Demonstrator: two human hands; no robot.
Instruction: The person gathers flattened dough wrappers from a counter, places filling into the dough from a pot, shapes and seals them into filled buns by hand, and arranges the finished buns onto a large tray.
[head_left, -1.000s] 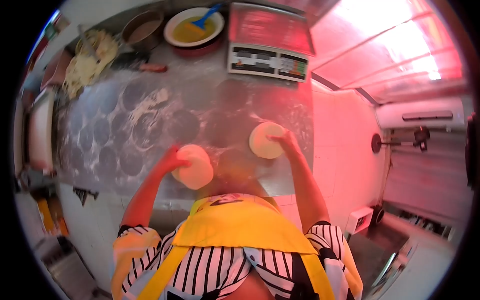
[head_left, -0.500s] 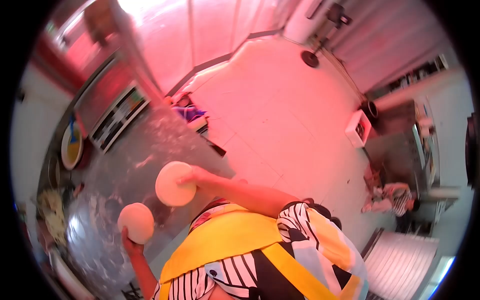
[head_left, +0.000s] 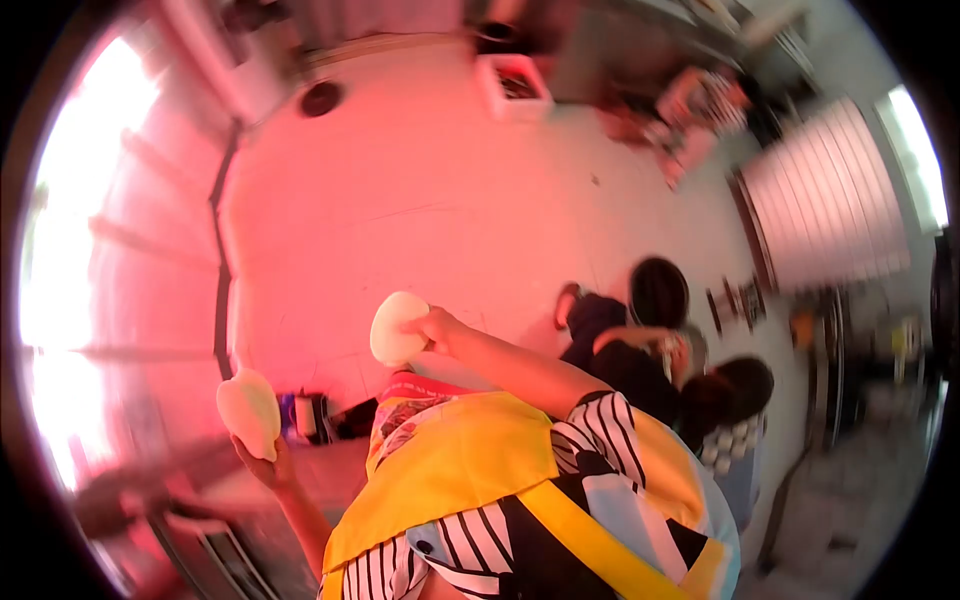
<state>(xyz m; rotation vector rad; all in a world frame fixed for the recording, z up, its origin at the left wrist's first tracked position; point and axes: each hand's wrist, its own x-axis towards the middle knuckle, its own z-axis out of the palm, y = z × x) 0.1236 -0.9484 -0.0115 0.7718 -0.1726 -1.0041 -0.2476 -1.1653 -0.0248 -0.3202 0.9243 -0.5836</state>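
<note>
My left hand (head_left: pixel 262 465) grips a pale dough round (head_left: pixel 250 408) from below, at the lower left of the head view. This piece is thick, and its lower edge sags toward my fingers. My right hand (head_left: pixel 436 328) pinches a second pale dough round (head_left: pixel 398 328) by its right side, with the thumb lying on its face. Both rounds are held up in front of my yellow apron (head_left: pixel 450 455), apart from each other. The fingers behind each piece are partly hidden.
A person in dark clothes (head_left: pixel 635 370) sits close on my right, near a black bucket (head_left: pixel 659 292). Another person (head_left: pixel 700 105) is at the far right. A white box (head_left: pixel 514 88) stands on the tiled floor (head_left: pixel 430 180). The metal table (head_left: pixel 330 470) lies at lower left.
My body and view have turned to the right, away from the metal table. Both hands still hold their dough rounds, now over the floor and table end. The seated person has come into view.
</note>
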